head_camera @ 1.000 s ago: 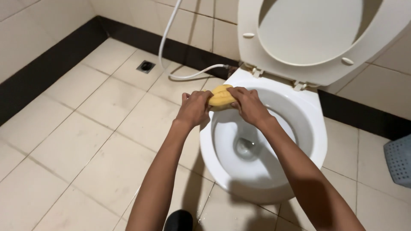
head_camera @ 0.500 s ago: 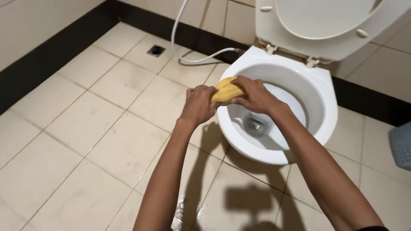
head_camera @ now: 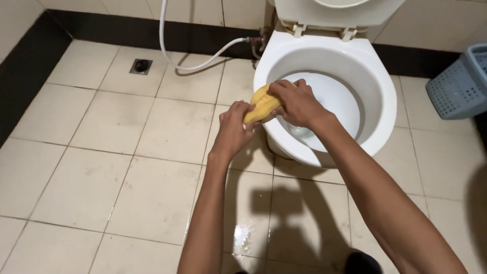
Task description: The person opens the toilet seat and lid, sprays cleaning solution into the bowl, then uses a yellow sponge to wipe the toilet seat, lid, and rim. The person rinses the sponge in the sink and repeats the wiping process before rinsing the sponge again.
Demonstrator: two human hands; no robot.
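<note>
Both hands — left hand [head_camera: 234, 127], right hand [head_camera: 297, 104] — grip the yellow cloth [head_camera: 261, 104] on the toilet rim [head_camera: 388, 109]; the cloth may slip into the bowl, because the rim looks wet.

A yellow cloth [head_camera: 261, 104] is bunched into a thick, lengthwise wad, its folds running along its length. It lies pressed on the rim of a white toilet bowl [head_camera: 378, 109], at about nine o'clock on that rim, tilted so that its upper end points toward one o'clock and its lower end toward seven. The upper end sits over the inner edge of the rim; the lower end hangs just outside it. The bowl is open, glossy and oval, standing on a beige tiled floor [head_camera: 152, 132].
</note>
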